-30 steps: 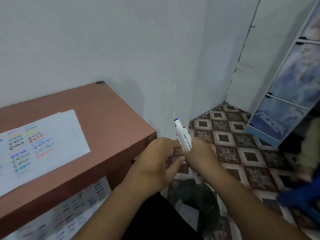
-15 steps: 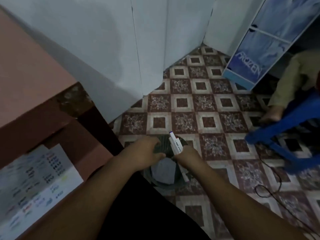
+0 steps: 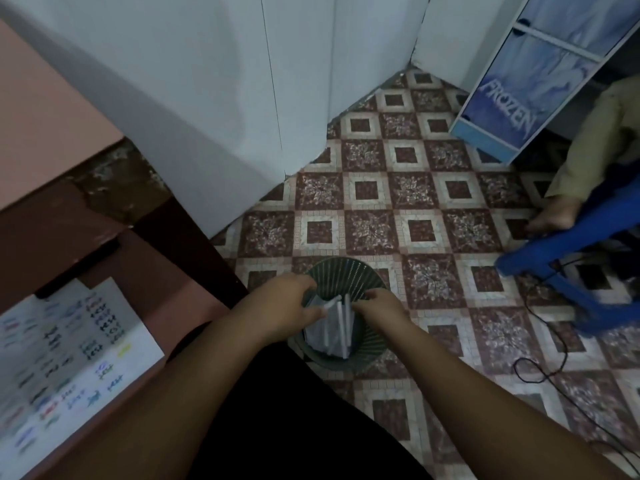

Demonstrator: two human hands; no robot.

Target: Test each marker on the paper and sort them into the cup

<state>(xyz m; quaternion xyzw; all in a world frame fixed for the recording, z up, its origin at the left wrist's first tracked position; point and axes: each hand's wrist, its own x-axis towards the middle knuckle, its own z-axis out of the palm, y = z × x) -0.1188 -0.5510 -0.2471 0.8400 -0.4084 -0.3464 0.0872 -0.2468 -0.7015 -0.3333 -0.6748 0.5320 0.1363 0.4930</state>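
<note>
A dark green slatted basket (image 3: pixel 346 271) stands on the tiled floor in front of me, with white markers and pale sheets (image 3: pixel 332 332) standing inside it. Both hands hover over its mouth. My left hand (image 3: pixel 284 310) pinches the end of a white marker (image 3: pixel 330 302) that slants over the opening. My right hand (image 3: pixel 379 308) has its fingers bent down at the basket's right side, touching the white things; whether it grips anything is hidden. The test paper (image 3: pixel 69 358), covered in coloured scribbles, lies on a lower shelf at the left.
A pink desk (image 3: pixel 41 133) with a worn corner stands at the left against the white wall. At the right are a blue plastic chair (image 3: pixel 571 244), another person's foot (image 3: pixel 557 213), a blue printed cabinet (image 3: pixel 512 109) and a black cable (image 3: pixel 540 358) on the floor.
My view swung from the desk down to the floor. Both hands dropped to the basket, and the markers that stood up in my right hand no longer show above it.
</note>
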